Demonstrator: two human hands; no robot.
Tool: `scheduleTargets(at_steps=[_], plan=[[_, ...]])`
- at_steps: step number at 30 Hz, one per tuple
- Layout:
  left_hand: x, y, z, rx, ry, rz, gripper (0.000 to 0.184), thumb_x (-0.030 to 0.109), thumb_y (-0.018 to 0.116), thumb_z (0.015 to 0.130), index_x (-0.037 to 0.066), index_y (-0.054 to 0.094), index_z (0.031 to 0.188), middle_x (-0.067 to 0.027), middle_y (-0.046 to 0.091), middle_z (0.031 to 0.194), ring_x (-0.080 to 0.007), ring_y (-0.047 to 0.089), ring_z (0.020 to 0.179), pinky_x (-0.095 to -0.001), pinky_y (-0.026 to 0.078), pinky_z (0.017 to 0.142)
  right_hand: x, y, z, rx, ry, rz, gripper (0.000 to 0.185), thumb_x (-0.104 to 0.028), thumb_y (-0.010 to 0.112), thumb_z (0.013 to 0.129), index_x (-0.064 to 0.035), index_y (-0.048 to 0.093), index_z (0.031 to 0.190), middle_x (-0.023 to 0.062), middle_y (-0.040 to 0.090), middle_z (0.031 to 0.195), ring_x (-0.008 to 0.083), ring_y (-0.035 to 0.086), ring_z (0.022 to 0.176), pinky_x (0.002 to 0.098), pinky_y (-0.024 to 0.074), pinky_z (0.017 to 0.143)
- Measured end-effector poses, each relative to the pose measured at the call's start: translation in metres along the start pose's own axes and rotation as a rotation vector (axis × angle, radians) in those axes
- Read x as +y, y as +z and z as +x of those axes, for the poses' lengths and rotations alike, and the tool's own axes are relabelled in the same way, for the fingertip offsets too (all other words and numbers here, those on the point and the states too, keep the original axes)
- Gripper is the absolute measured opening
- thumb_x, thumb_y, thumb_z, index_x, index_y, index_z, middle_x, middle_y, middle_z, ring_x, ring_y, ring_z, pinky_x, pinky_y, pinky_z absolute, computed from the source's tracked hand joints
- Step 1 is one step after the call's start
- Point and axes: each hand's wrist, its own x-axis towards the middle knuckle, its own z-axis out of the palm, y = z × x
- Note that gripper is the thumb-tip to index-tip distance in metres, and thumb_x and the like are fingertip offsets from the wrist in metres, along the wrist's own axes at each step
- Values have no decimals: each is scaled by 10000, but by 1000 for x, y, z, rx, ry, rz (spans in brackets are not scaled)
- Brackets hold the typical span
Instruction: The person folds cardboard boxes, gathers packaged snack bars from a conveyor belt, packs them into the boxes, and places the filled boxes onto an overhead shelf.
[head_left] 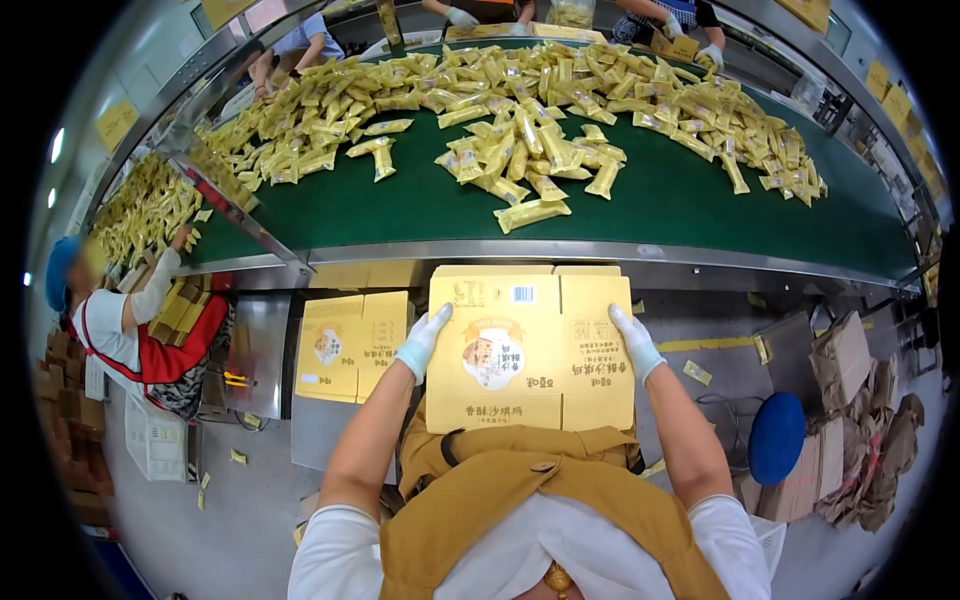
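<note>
A flattened yellow carton (530,350) with printed labels is held in front of my body, below the metal edge of the green conveyor belt (400,225). My left hand (425,343), in a pale glove, grips its left side. On the right side, my right hand (637,342), gloved too, holds the other edge. Both sets of fingers are partly hidden by the carton. Many yellow wrapped packets (530,140) are heaped on the belt beyond it. Another stack of flat cartons (350,345) lies to the left of my left hand.
A co-worker in a blue cap and red apron (155,345) is at the left. Other people's hands and arms show across the belt. At right are a round blue stool (777,437) and brown paper bundles (880,440). A white crate (158,440) stands at lower left.
</note>
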Motion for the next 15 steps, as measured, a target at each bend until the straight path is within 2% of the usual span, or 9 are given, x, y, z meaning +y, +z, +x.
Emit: scheduleTargets(at_steps=[3, 6, 9, 10, 12, 13, 15], plan=[[1, 1, 0, 26, -65, 20, 674, 505, 651, 941, 22, 509, 1388, -136, 631, 1262, -211, 617, 1128, -369, 508, 955, 11, -8, 13, 42, 52, -38, 727, -504, 710, 899, 19, 514, 1365, 129, 641, 1225, 203, 648, 1055, 344, 525, 912], [6, 5, 7, 155, -41, 141, 728, 537, 647, 929, 29, 487, 1425, -161, 614, 1308, -234, 591, 1193, -395, 491, 990, 14, -10, 22, 162, 53, -163, 772, -537, 700, 891, 22, 500, 1385, 148, 632, 1250, 219, 644, 1085, 346, 519, 935], [12, 17, 10, 272, 73, -6, 747, 551, 656, 913, 44, 494, 1437, -169, 597, 1353, -262, 566, 1249, -419, 476, 1016, 8, -9, 34, 234, 15, -169, 794, -572, 663, 901, 27, 499, 1396, 164, 630, 1270, 239, 642, 1122, 358, 516, 958], [14, 14, 10, 148, -5, -59, 745, 551, 659, 910, 48, 500, 1436, -164, 598, 1358, -267, 569, 1250, -423, 474, 1019, 5, -8, 37, 243, 3, -144, 799, -583, 648, 906, 29, 501, 1398, 167, 630, 1276, 246, 642, 1133, 364, 516, 965], [21, 5, 16, -101, -156, -163, 743, 552, 665, 903, 55, 512, 1433, -154, 599, 1368, -278, 575, 1251, -431, 472, 1025, -7, -4, 35, 58, 78, 0, 787, -593, 622, 916, 35, 524, 1381, 167, 640, 1271, 250, 642, 1147, 367, 509, 982], [23, 6, 19, -83, -168, -133, 728, 551, 668, 901, 59, 526, 1420, -147, 608, 1353, -279, 590, 1225, -432, 481, 1011, -15, 0, 32, -34, 118, 72, 783, -597, 609, 921, 38, 536, 1372, 167, 644, 1269, 251, 642, 1153, 369, 506, 991], [23, 7, 25, -48, -195, -73, 699, 548, 674, 899, 68, 554, 1394, -132, 627, 1324, -282, 619, 1174, -433, 499, 985, -29, 13, 28, 75, 182, -39, 772, -599, 600, 926, 46, 563, 1348, 162, 657, 1253, 248, 649, 1134, 362, 503, 984]])
